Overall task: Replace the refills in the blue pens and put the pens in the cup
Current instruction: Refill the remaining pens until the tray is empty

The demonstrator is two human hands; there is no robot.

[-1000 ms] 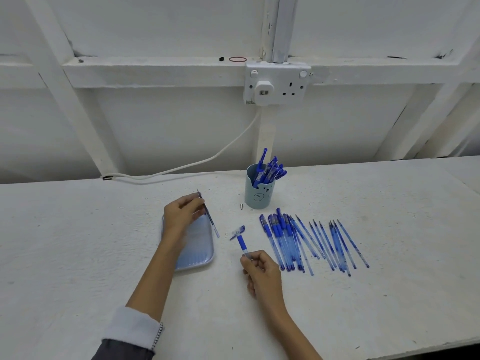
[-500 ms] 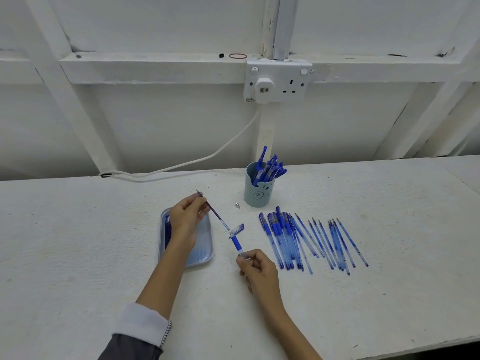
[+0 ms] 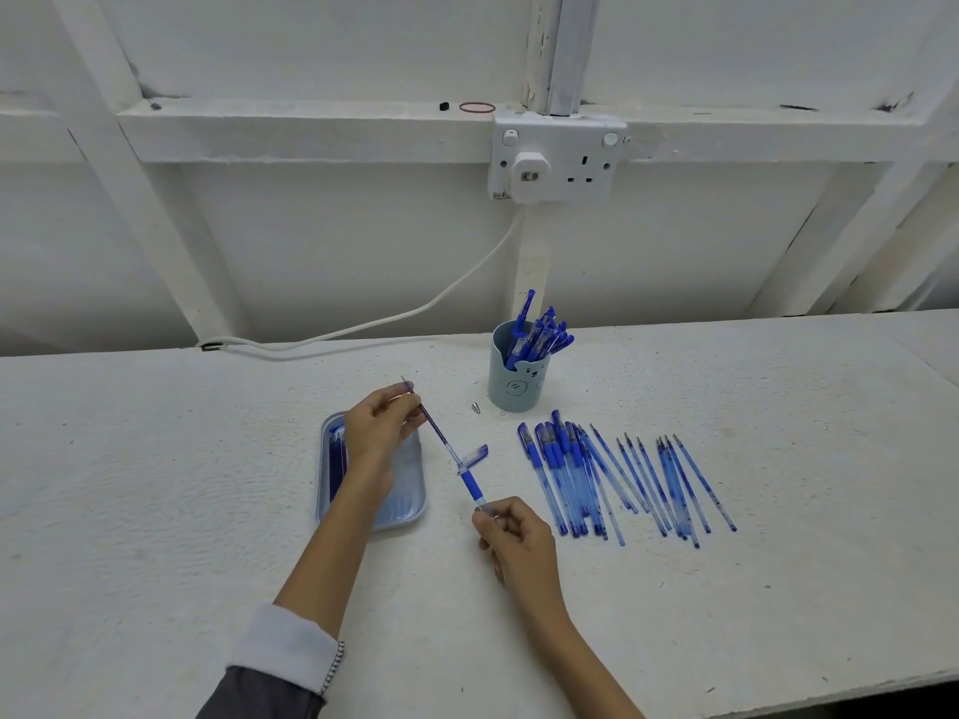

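A person's left hand pinches a refill, feeding it into a blue pen gripped by the right hand. The cup already holds several pens; many pens and refills wait on the worktop.

White wall socket, plug, cable, red rubber band.
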